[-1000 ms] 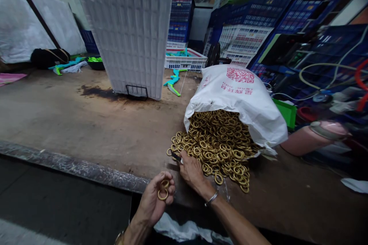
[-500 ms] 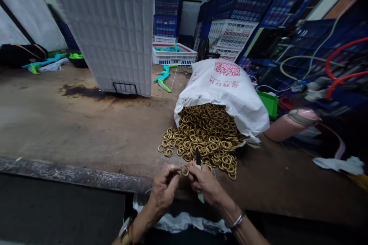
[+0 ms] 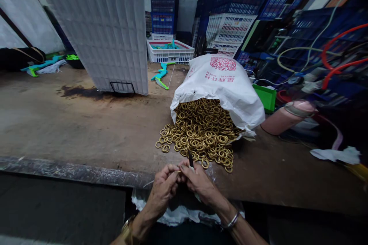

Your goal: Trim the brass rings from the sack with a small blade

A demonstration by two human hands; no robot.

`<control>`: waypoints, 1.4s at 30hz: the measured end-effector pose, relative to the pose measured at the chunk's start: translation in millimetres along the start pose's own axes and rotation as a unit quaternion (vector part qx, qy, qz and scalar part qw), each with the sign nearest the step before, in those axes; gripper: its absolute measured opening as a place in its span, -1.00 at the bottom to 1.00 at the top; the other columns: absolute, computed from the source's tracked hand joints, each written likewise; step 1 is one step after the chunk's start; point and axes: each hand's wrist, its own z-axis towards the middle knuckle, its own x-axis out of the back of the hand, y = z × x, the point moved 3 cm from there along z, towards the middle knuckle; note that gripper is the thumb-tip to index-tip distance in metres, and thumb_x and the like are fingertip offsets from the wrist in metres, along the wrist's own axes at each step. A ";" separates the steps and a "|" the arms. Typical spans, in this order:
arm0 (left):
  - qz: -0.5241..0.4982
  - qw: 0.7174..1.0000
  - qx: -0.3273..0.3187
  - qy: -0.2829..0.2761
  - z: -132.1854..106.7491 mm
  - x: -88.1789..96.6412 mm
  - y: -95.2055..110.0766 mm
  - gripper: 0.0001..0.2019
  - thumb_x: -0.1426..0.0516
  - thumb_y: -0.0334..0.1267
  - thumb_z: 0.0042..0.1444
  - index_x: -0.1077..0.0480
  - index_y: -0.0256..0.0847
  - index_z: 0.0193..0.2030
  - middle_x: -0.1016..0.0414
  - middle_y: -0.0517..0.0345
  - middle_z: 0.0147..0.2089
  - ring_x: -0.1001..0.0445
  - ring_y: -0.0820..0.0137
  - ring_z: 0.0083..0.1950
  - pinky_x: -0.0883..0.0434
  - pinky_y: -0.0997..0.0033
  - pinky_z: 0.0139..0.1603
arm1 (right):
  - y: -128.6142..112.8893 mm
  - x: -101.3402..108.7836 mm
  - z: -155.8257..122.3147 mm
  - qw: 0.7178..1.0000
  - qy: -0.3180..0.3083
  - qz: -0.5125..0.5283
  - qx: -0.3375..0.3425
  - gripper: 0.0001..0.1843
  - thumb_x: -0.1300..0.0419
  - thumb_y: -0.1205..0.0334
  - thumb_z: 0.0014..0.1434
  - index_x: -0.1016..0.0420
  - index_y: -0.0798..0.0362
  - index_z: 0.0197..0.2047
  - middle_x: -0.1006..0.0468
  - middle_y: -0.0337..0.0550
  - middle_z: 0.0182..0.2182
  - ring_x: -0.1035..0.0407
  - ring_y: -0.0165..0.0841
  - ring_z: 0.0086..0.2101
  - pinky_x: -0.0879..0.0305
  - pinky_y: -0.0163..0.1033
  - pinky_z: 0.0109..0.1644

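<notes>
My right hand [image 3: 199, 183] is closed around a small knife [image 3: 190, 159], its dark blade pointing up and away from me. The pale handle is mostly covered by the palm. Thumb and fingers of my left hand [image 3: 164, 185] pinch a gold-coloured ring [image 3: 179, 172] against the right fingertips, which hide most of it. Just beyond both hands lies a heap of similar rings [image 3: 198, 134]. They spill from the mouth of a white woven sack [image 3: 221, 80] with red print, which lies on its side on the brown table [image 3: 115, 134].
A tall white ribbed panel [image 3: 106, 38] stands on the table at left. Behind it are a blue-green toy bow [image 3: 161, 74] and a white crate [image 3: 169, 55]. A pink bottle [image 3: 287, 118] leans at right beside a green tray [image 3: 264, 97]. Blue crates [image 3: 163, 7] are stacked behind.
My left fingers have closed in on the ring, and the two hands now meet. The ring, clearly visible before, is mostly covered. The knife has shifted slightly left with my right hand.
</notes>
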 end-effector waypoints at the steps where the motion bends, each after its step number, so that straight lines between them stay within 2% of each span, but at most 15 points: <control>1: -0.019 1.000 0.017 0.004 -0.2 -1.1 -1.5 -0.77 -0.11 -0.11 -0.01 -0.25 -0.22 -0.32 -0.30 0.31 -0.50 0.01 0.70 -0.71 0.11 0.66 -0.73 | 0.3 0.4 0.8 1.000 0.003 -0.015 0.014 -0.69 -0.03 -0.04 0.01 -0.23 0.07 -0.44 -0.25 -0.39 -0.66 0.06 -0.61 -0.72 0.16 -0.43 -0.67; 4: -0.018 0.999 0.025 0.009 0.2 -4.7 -2.4 -0.73 -0.14 -0.06 -0.06 -0.23 -0.23 -0.39 -0.23 0.35 -0.56 0.04 0.71 -0.71 0.15 0.65 -0.73 | 0.2 3.9 2.5 0.996 0.033 -0.067 0.052 -0.72 -0.05 0.04 0.01 -0.21 0.07 -0.55 -0.25 -0.36 -0.69 -0.03 -0.56 -0.65 0.04 -0.42 -0.60; 8: 0.016 1.000 0.017 0.008 1.0 -8.4 -0.6 -0.69 -0.16 -0.04 -0.11 -0.22 -0.26 -0.48 -0.22 0.35 -0.62 0.02 0.71 -0.72 0.12 0.64 -0.72 | -3.3 7.5 0.0 0.991 0.051 -0.104 0.075 -0.75 -0.03 0.11 0.02 -0.21 0.06 -0.58 -0.23 -0.36 -0.70 -0.07 -0.53 -0.63 -0.02 -0.40 -0.54; 13: -0.043 0.998 0.038 -0.024 -2.7 -8.6 -5.2 -0.72 -0.14 -0.05 -0.06 -0.19 -0.22 -0.45 -0.15 0.39 -0.62 0.07 0.71 -0.72 0.17 0.65 -0.74 | -4.9 8.3 -2.0 0.989 0.026 -0.109 0.092 -0.69 0.05 0.11 0.08 -0.17 0.05 -0.62 -0.21 -0.35 -0.72 -0.06 -0.52 -0.65 -0.01 -0.38 -0.54; 17: -0.096 0.994 0.041 -0.021 -4.7 -5.3 -7.6 -0.73 -0.14 -0.08 -0.04 -0.16 -0.20 -0.41 -0.20 0.38 -0.57 0.04 0.70 -0.71 0.15 0.67 -0.74 | -0.9 11.9 0.6 0.980 0.054 -0.158 0.103 -0.71 0.06 0.15 0.08 -0.16 0.05 -0.62 -0.17 -0.36 -0.72 -0.07 -0.51 -0.64 -0.02 -0.39 -0.53; 20: -0.111 0.993 0.037 -0.012 -4.0 -3.5 -4.8 -0.72 -0.13 -0.07 -0.03 -0.14 -0.20 -0.41 -0.24 0.35 -0.54 0.01 0.70 -0.70 0.13 0.68 -0.74 | 3.0 13.2 -0.3 0.957 0.071 -0.247 0.133 -0.76 0.08 0.20 0.08 -0.21 0.05 -0.57 -0.24 -0.31 -0.67 -0.13 -0.47 -0.60 -0.02 -0.38 -0.51; 23: -0.107 0.994 0.026 -0.009 -2.7 -2.1 -2.3 -0.71 -0.11 -0.05 -0.01 -0.14 -0.21 -0.42 -0.24 0.34 -0.53 0.01 0.71 -0.69 0.11 0.69 -0.73 | 7.8 10.1 -3.6 0.921 0.052 -0.351 0.163 -0.86 0.07 0.36 0.01 -0.28 0.04 -0.47 -0.35 -0.26 -0.60 -0.20 -0.43 -0.55 -0.02 -0.36 -0.47; 27: -0.079 0.997 0.021 0.005 -1.2 1.3 -3.5 -0.70 -0.09 -0.02 0.00 -0.15 -0.20 -0.40 -0.21 0.36 -0.57 0.01 0.70 -0.70 0.10 0.68 -0.72 | 12.6 5.0 -5.7 0.887 0.030 -0.429 0.167 -0.69 0.09 0.51 -0.14 -0.31 0.02 -0.35 -0.45 -0.23 -0.50 -0.29 -0.41 -0.48 -0.02 -0.36 -0.42; 33: -0.001 1.000 -0.013 0.020 -4.4 5.3 0.1 -0.67 -0.11 0.02 -0.04 -0.14 -0.21 -0.46 -0.23 0.36 -0.59 -0.02 0.70 -0.69 0.05 0.66 -0.70 | 11.7 6.0 -2.3 0.850 0.042 -0.509 0.130 -0.66 0.08 0.52 -0.18 -0.31 0.05 -0.32 -0.46 -0.21 -0.53 -0.30 -0.39 -0.50 0.05 -0.34 -0.44; 37: -0.012 1.000 -0.012 -0.006 -12.0 6.6 0.9 -0.68 -0.12 -0.01 -0.04 -0.16 -0.21 -0.46 -0.26 0.34 -0.59 -0.03 0.69 -0.70 0.08 0.65 -0.70 | 9.6 7.7 3.3 0.832 0.041 -0.538 0.131 -0.76 0.05 0.46 -0.07 -0.32 0.05 -0.33 -0.47 -0.19 -0.53 -0.30 -0.39 -0.51 0.10 -0.32 -0.47; 42: -0.108 0.994 0.010 -0.004 -14.3 14.1 2.2 -0.74 -0.08 -0.06 0.02 -0.23 -0.24 -0.44 -0.20 0.33 -0.62 -0.02 0.66 -0.69 0.06 0.63 -0.70 | -1.1 0.9 24.0 0.833 0.107 -0.527 0.131 -0.74 0.04 0.46 -0.01 -0.32 0.04 -0.25 -0.49 -0.17 -0.44 -0.33 -0.39 -0.44 0.03 -0.35 -0.41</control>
